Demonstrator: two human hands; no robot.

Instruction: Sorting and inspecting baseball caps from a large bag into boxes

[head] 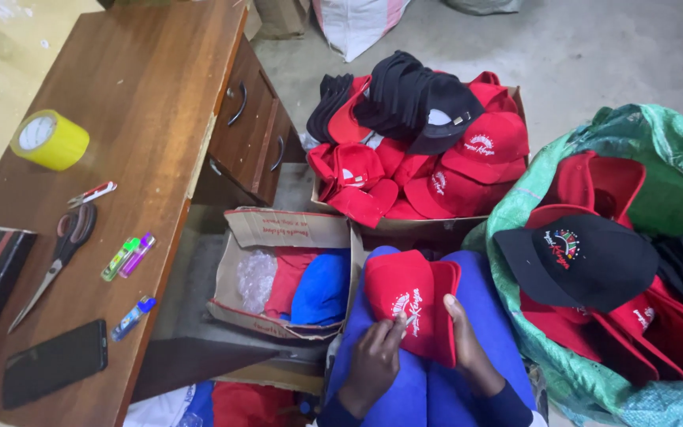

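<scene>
Red cap [406,299] on lap, near box [278,273] by worktop [144,119] front edge. Left hand [373,360] pinches small thing at front stitching. Right hand [468,344] grips side. Cap looks light, soft; brim stiffer, good holding spot.

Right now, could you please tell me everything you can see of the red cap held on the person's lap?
The red cap is cloth by its look, with white and dark embroidery on its front panel. It lies tilted on the blue-clad lap, front up. The left hand touches the embroidery, pinching something small and pale that I cannot identify. The right hand steadies the cap's right edge, thumb on the fabric.
</scene>
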